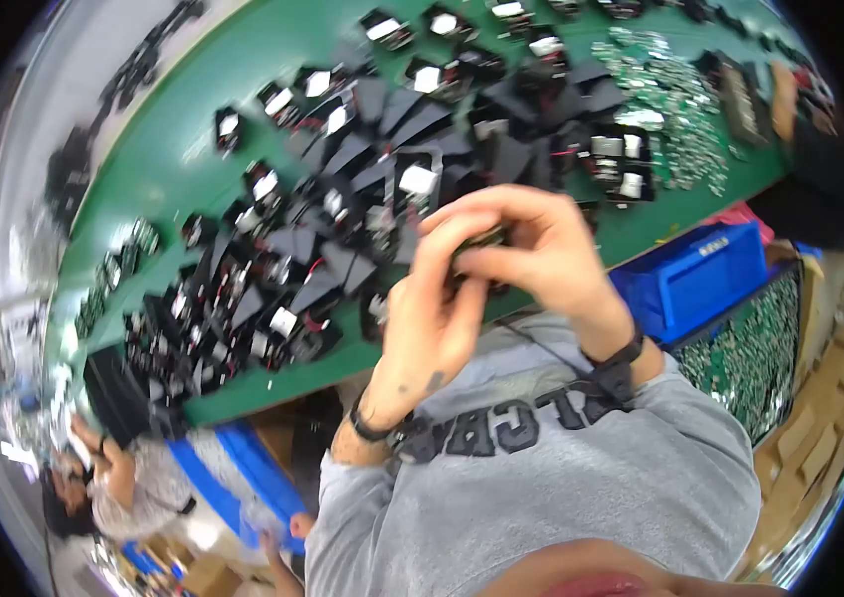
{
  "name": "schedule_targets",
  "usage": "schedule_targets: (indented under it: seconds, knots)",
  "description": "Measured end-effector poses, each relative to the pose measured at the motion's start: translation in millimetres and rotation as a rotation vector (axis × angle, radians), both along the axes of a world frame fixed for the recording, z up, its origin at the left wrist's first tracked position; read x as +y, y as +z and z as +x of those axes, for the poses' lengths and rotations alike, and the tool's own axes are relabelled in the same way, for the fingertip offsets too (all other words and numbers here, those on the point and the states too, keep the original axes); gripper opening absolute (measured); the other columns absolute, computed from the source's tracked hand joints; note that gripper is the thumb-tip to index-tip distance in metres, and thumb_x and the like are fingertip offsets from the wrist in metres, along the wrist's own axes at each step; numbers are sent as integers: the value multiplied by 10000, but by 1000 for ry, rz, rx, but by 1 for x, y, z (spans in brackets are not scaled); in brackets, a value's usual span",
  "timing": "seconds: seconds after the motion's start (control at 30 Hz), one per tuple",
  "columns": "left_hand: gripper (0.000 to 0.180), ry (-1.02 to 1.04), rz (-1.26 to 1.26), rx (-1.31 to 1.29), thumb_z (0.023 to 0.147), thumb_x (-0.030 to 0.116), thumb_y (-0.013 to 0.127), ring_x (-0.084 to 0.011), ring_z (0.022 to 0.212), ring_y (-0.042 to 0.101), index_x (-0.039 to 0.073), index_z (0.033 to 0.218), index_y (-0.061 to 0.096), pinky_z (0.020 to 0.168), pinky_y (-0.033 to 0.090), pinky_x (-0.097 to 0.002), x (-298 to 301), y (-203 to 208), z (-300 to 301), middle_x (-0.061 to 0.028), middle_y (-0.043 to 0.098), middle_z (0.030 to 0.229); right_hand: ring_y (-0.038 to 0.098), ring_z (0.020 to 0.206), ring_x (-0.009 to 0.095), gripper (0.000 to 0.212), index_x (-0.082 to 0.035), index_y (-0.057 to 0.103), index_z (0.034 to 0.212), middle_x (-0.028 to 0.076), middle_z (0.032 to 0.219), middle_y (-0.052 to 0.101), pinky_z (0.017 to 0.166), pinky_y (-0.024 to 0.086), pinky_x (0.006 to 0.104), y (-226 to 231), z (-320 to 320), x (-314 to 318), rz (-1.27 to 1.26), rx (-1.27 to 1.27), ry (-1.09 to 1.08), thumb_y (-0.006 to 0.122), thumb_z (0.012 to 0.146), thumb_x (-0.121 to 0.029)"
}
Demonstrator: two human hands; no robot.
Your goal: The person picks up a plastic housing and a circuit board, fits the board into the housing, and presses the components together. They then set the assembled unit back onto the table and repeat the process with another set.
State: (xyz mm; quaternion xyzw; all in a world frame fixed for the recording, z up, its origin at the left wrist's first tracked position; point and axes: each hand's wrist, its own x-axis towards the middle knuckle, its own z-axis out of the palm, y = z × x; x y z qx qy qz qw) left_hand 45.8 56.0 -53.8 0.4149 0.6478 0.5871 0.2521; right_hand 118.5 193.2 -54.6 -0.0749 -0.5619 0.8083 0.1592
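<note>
Both my hands are raised in front of my chest, over the table's near edge, with their fingertips meeting. Between them is a small dark part [486, 239], mostly covered by the fingers, so its kind cannot be made out. My left hand [432, 323] is closed on it from below and the left. From the right, my right hand [536, 249] curls over it, thumb and fingers pinching. Just beyond my hands lies a heap of black housings [422, 119] with white labels and red wires.
The green table [183, 109] curves around me. A pile of green circuit boards [675, 119] lies at its far right. Near my right arm stands a blue bin [695, 279] beside a tray of boards [750, 358]. Other people sit at the far right [820, 189] and lower left [133, 488].
</note>
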Motion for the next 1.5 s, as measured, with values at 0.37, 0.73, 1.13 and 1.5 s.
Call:
schedule_targets:
  seconds: [0.37, 0.73, 1.13, 1.5]
  knots:
    - [394, 372, -16, 488, 845, -36, 537, -157, 815, 606, 44, 1229, 489, 687, 489, -277, -22, 37, -77, -96, 579, 1088, 654, 891, 160, 315, -17, 680, 1060, 87, 1059, 673, 800, 508, 264, 30, 25, 88, 706, -42, -572, 699, 748, -56]
    - [515, 485, -585, 326, 711, -17, 671, -116, 517, 512, 96, 1177, 483, 440, 400, -263, -112, -45, -382, -50, 563, 646, 275, 1321, 448, 233, -159, 716, 930, 149, 1401, 435, 1089, 240, 495, -68, 80, 220, 1290, -701, -1181, 741, 722, -262]
    - [392, 456, -717, 942, 850, 243, 633, -284, 845, 586, 42, 1181, 574, 792, 439, -387, -64, -43, -353, -146, 627, 928, 625, 714, 112, 180, -45, 595, 990, 27, 866, 647, 573, 436, 212, -41, 73, 152, -67, 195, -1202, 678, 830, -40]
    - [388, 494, -616, 297, 836, 95, 562, -121, 547, 519, 153, 1212, 482, 404, 414, -265, -62, -60, -377, -29, 537, 726, 677, 859, 214, 130, -52, 586, 986, 54, 917, 659, 641, 509, 263, -16, 51, 122, -196, 275, -736, 631, 864, -44]
